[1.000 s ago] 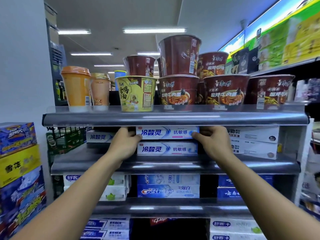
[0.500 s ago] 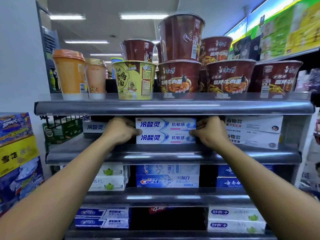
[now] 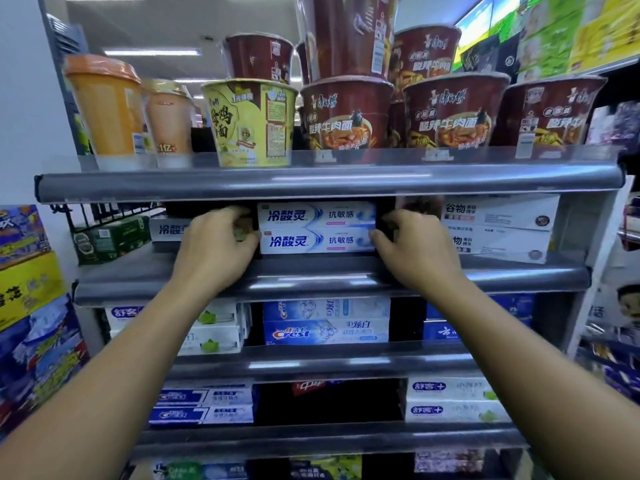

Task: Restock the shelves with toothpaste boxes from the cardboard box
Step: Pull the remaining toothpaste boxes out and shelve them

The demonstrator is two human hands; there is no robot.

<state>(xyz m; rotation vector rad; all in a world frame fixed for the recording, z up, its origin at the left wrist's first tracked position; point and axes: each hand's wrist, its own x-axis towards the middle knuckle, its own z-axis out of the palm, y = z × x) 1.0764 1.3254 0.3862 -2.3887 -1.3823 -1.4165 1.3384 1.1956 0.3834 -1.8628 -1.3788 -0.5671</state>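
- Bracketing the stack from both ends, you had two long white-and-blue cardboard toothpaste boxes point(image 3: 317, 229) lying one on top of the other. They sat in the middle of the grey metal shelf point(image 3: 329, 277), second from the top, with their printed long faces turned outward.
- Your left hand point(image 3: 221, 247) was curled round the left ends of the pair, thumb low by the bottom box.
- Your right hand point(image 3: 412, 249) had its fingers bent round the right ends, one tip against the end of the bottom box. How hard either hand squeezed could not be told.
- By my judgement these boxes were light and fairly stiff along their length, but thin-walled, with glossy faces that would slide on each other. The end flaps were the weak spots and would dent under a hard pinch.
- The better hold looked to be at the short ends with even pressure from both sides, so the two moved as one. A one-sided push would likely skew the top box off the lower one.
- White toothpaste cartons with dark lettering point(image 3: 498, 226) stood just beside the stack on the right, and another white-and-blue carton point(image 3: 168, 229) lay to the left, partly behind your left hand. Room at the ends was tight.
- Brown instant-noodle cups point(image 3: 346, 112) lined the shelf above, and its lip overhung the stack closely.
- No source cardboard box was in view.
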